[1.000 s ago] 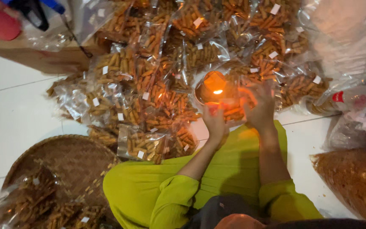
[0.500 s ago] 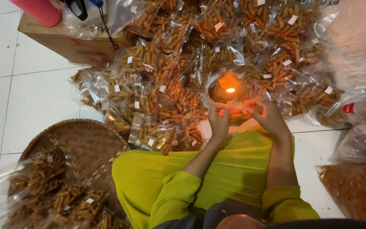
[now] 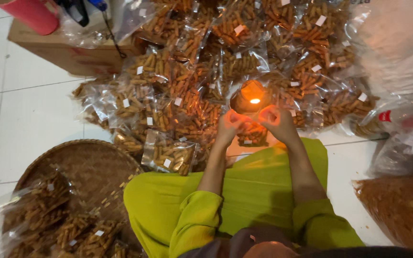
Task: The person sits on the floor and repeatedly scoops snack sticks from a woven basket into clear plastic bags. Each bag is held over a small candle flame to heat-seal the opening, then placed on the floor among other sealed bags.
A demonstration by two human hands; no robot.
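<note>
Nearest the camera, a lap covered in lime-green cloth (image 3: pixel 259 191) is seen, with both forearms stretched forward over it. The left hand (image 3: pixel 229 123) and right hand (image 3: pixel 274 119) are held close together, fingers curled shut on the top edge of a clear snack packet (image 3: pixel 252 134) filled with orange-brown sticks, which hangs just below the fingertips. Just beyond the fingertips a small lamp (image 3: pixel 252 97) with a lit flame is set. Left of the fingers, nearer the camera, a woven round tray (image 3: pixel 80 167) is seen, carrying more filled bags. Beyond the fingers a heap of sealed packets (image 3: pixel 235 52) is spread across the floor. Farthest left, a cardboard box (image 3: pixel 68 50) is placed.
</note>
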